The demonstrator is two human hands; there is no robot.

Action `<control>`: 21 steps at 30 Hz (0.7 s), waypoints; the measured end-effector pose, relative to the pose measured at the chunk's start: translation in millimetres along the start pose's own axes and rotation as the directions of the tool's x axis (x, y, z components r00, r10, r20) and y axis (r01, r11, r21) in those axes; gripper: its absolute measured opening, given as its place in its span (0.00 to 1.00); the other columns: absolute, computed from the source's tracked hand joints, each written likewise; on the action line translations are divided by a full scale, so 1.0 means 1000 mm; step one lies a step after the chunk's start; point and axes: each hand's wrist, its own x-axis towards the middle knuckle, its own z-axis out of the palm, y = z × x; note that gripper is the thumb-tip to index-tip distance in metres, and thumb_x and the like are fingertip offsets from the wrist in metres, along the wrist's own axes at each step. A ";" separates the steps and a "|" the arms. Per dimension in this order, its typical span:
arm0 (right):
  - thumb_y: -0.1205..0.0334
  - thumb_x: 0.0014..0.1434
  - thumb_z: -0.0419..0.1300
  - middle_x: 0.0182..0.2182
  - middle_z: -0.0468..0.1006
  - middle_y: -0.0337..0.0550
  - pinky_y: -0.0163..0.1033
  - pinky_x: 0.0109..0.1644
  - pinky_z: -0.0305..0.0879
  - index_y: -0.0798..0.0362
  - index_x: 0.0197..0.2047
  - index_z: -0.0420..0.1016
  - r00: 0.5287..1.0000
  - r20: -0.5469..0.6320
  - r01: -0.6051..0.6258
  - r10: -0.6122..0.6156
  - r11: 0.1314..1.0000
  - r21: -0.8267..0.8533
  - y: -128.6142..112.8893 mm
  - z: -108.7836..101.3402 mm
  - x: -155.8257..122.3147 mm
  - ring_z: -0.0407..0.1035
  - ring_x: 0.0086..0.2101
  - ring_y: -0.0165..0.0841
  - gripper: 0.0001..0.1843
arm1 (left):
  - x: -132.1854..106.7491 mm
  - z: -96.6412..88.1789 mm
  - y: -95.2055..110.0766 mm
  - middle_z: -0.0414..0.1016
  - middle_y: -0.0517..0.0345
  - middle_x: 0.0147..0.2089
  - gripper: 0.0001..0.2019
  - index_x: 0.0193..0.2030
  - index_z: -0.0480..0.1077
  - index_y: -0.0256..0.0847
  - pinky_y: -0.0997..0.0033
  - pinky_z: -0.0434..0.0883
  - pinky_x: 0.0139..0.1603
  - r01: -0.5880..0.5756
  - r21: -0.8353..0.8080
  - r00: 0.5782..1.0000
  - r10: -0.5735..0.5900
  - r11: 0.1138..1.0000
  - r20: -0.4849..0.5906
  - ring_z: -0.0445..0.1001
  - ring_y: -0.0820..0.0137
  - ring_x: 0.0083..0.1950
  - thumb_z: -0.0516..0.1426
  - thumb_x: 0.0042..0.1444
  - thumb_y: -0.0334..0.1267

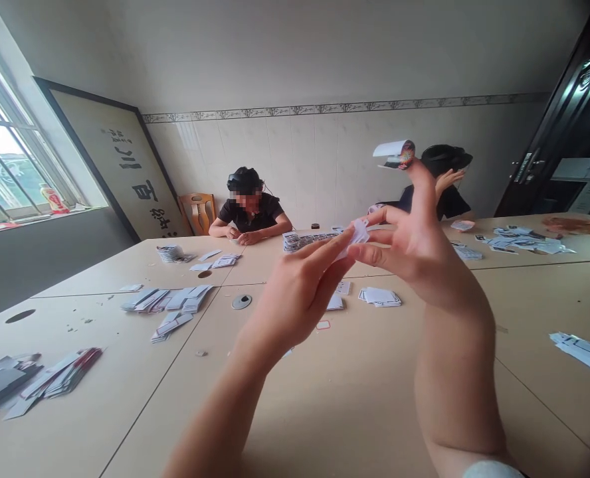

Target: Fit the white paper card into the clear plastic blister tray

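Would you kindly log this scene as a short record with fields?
Left hand: left hand pinching a small white paper piece
Right hand: right hand gripping the same piece; curled white sticker stuck on its raised fingertip
Surface: beige wooden table
Nearby: small stack of white cards; fanned rows of white cards
Others: person in black shirt seated opposite

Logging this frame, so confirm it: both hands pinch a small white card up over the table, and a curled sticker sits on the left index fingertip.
One detail is wrong: the curled sticker sits on the right hand, on its raised fingertip, not the left hand. The head view shows it. Both do pinch the small white card over the table.
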 end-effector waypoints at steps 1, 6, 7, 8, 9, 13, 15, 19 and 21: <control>0.54 0.49 0.77 0.43 0.72 0.43 0.50 0.49 0.77 0.27 0.72 0.36 1.000 -0.014 0.003 -0.003 1.000 -0.005 -0.001 0.001 -0.001 0.75 0.45 0.45 0.63 | -0.001 0.003 -0.002 0.81 0.52 0.44 0.19 0.66 0.67 0.42 0.73 0.73 0.36 -0.034 0.046 0.999 0.035 0.998 -0.024 0.77 0.73 0.36 0.50 0.70 0.34; 0.52 0.49 0.77 0.43 0.71 0.44 0.51 0.47 0.78 0.29 0.71 0.37 0.999 -0.039 0.015 -0.015 1.000 0.000 -0.005 0.007 -0.002 0.74 0.44 0.45 0.61 | -0.004 0.007 -0.009 0.81 0.52 0.38 0.19 0.65 0.65 0.37 0.74 0.69 0.29 -0.162 0.247 0.979 0.188 0.955 -0.084 0.75 0.74 0.31 0.48 0.70 0.33; 0.52 0.50 0.76 0.42 0.71 0.44 0.51 0.48 0.78 0.30 0.72 0.37 0.999 -0.036 0.021 -0.021 1.000 0.002 -0.005 0.009 -0.003 0.75 0.44 0.44 0.61 | -0.004 0.005 -0.010 0.81 0.52 0.39 0.19 0.65 0.65 0.37 0.74 0.70 0.30 -0.180 0.269 0.974 0.210 0.946 -0.084 0.76 0.73 0.31 0.48 0.70 0.33; 0.52 0.50 0.76 0.42 0.70 0.44 0.51 0.48 0.78 0.30 0.72 0.36 0.999 -0.031 0.026 -0.026 1.000 0.001 -0.005 0.011 -0.003 0.75 0.44 0.44 0.61 | -0.004 0.003 -0.011 0.82 0.52 0.39 0.18 0.64 0.65 0.37 0.74 0.71 0.30 -0.197 0.285 0.970 0.228 0.938 -0.082 0.76 0.73 0.32 0.48 0.70 0.33; 0.51 0.51 0.75 0.43 0.70 0.44 0.52 0.49 0.78 0.31 0.72 0.36 0.999 -0.024 0.030 -0.030 1.000 -0.001 -0.006 0.012 -0.003 0.75 0.45 0.44 0.60 | -0.004 0.001 -0.012 0.82 0.53 0.39 0.18 0.63 0.66 0.38 0.73 0.72 0.31 -0.212 0.296 0.967 0.245 0.931 -0.077 0.77 0.72 0.33 0.48 0.69 0.32; 0.48 0.54 0.73 0.44 0.71 0.44 0.51 0.49 0.78 0.31 0.73 0.33 1.000 0.016 0.020 -0.020 1.000 0.020 -0.005 0.020 -0.003 0.75 0.43 0.41 0.60 | -0.002 -0.007 -0.016 0.81 0.54 0.36 0.17 0.60 0.69 0.38 0.71 0.75 0.33 -0.264 0.338 0.949 0.307 0.903 -0.078 0.79 0.70 0.34 0.48 0.68 0.31; 0.48 0.54 0.73 0.44 0.71 0.44 0.50 0.48 0.78 0.31 0.73 0.33 0.999 0.042 -0.005 0.002 0.999 0.054 -0.003 0.022 -0.001 0.76 0.42 0.40 0.59 | -0.002 -0.011 -0.018 0.81 0.54 0.36 0.16 0.58 0.70 0.38 0.71 0.73 0.31 -0.281 0.375 0.939 0.334 0.883 -0.082 0.78 0.70 0.32 0.49 0.67 0.30; 0.49 0.54 0.73 0.44 0.72 0.43 0.48 0.46 0.79 0.29 0.73 0.32 0.995 0.100 -0.035 0.024 0.993 0.110 0.003 0.023 0.003 0.77 0.42 0.41 0.59 | -0.003 -0.020 -0.022 0.81 0.54 0.35 0.15 0.56 0.72 0.39 0.70 0.70 0.28 -0.260 0.386 0.938 0.327 0.885 -0.117 0.75 0.71 0.29 0.50 0.66 0.31; 0.49 0.54 0.73 0.46 0.73 0.43 0.48 0.44 0.80 0.28 0.72 0.32 0.990 0.138 -0.038 0.019 0.991 0.131 0.005 0.023 0.005 0.77 0.42 0.41 0.59 | -0.005 -0.025 -0.024 0.80 0.54 0.34 0.15 0.55 0.73 0.40 0.69 0.72 0.31 -0.208 0.334 0.946 0.276 0.919 -0.169 0.75 0.70 0.30 0.50 0.66 0.33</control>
